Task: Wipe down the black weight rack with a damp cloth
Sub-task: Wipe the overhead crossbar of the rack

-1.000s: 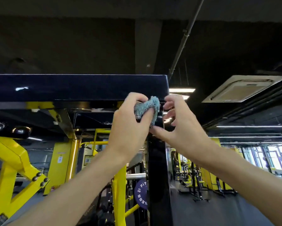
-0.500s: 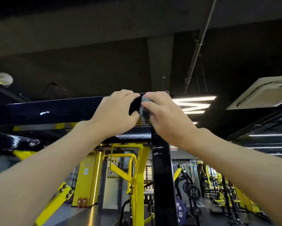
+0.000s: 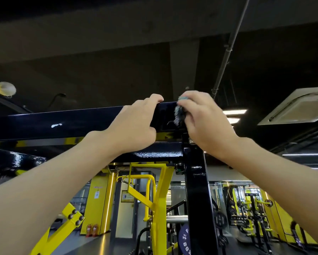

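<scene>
Glossy black painted metal rack (image 3: 71, 124); fuzzy, nubbly blue-grey cloth (image 3: 179, 112).

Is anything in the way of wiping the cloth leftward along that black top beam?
Yes: the left hand grips the black top beam just left of the cloth, which the right hand holds against the beam's right end. Beyond that hand, nothing visible sits on the beam.
</scene>
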### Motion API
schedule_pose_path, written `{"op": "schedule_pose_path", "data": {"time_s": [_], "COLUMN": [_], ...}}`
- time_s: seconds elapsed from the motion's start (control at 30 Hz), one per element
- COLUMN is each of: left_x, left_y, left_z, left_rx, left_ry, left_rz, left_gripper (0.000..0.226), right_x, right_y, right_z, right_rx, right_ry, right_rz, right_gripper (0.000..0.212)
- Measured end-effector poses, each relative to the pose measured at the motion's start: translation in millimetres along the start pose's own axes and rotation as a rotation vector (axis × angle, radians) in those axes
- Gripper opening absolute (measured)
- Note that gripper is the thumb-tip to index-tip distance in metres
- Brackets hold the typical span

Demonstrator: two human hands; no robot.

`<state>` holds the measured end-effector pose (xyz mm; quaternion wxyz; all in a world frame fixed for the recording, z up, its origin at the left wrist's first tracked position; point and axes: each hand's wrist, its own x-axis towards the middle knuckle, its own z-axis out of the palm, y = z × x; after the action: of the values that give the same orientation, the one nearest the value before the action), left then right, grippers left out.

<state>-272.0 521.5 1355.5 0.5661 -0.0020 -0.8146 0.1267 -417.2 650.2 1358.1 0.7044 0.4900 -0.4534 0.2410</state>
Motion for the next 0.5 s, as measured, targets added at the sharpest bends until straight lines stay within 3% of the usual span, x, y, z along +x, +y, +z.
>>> {"op": "schedule_pose_path", "data": {"time_s": [0.07,0.13,0.2,0.33,0.43,0.5], "left_x": [0.4,-3.2,-12.9,-31.2,-30.8,-26.8], "left_y": [-6.2,-11.6,-16.6,-13.7,2.1,7.6], "left_z": [1.0,2.1,2.4,0.8,2.2,2.5], "left_rx": [-0.048,-0.138,-0.254,-0.455,-0.487,-0.409], "left_ry": [-0.013,-0.048,-0.038,0.108,0.116,0.164], "left_rz": [0.024,0.034,0.034,0.046,0.07,0.084], "left_gripper": [0.075,0.081,0.086,0.084,0.083,0.08], "right_x": [-0.9,-7.2,-8.6,9.4,23.4,29.3], "right_y": [-16.4,-36.9,-51.0,-64.2,-77.4,-83.3], "right_z": [6.1,12.1,10.0,-4.3,-7.1,-7.6], "right_rx": [-0.012,0.047,0.201,0.606,1.093,1.163], "right_ry": [0.014,-0.111,-0.195,0.083,0.034,-0.031], "right_rz": [0.049,-0.092,-0.077,0.467,0.782,0.855], "right_gripper": [0.03,0.03,0.032,0.037,0.043,0.037]}}
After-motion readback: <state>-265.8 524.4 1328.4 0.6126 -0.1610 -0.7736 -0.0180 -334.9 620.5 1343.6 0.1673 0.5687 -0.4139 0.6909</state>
